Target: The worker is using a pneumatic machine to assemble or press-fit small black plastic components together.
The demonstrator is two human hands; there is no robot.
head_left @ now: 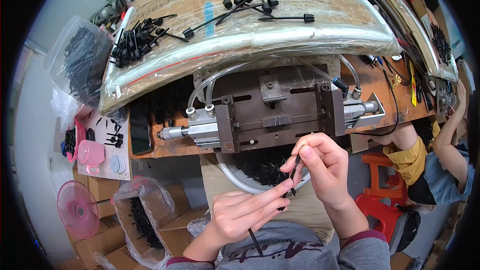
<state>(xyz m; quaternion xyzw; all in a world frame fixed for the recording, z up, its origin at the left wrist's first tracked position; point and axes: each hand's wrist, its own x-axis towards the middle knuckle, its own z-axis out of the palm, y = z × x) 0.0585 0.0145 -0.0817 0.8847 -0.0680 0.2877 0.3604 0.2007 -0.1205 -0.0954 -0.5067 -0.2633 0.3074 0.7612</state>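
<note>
My right hand pinches a thin black rod between thumb and forefinger, held upright over my lap. Below and to its left, my left hand has its fingers closed around another slim black rod, whose tail sticks out beneath the palm. The lower end of the first rod meets the left fingertips; whether the two pieces are joined I cannot tell. Behind my hands, a white basket full of small black parts rests on my lap, partly covered by the right hand.
A dark metal fixture with air cylinders and clear hoses sits on the wooden bench. Capped black rods lie on a wrapped cardboard panel. Left are a pink cup and fan; right, red stools and another person's arm.
</note>
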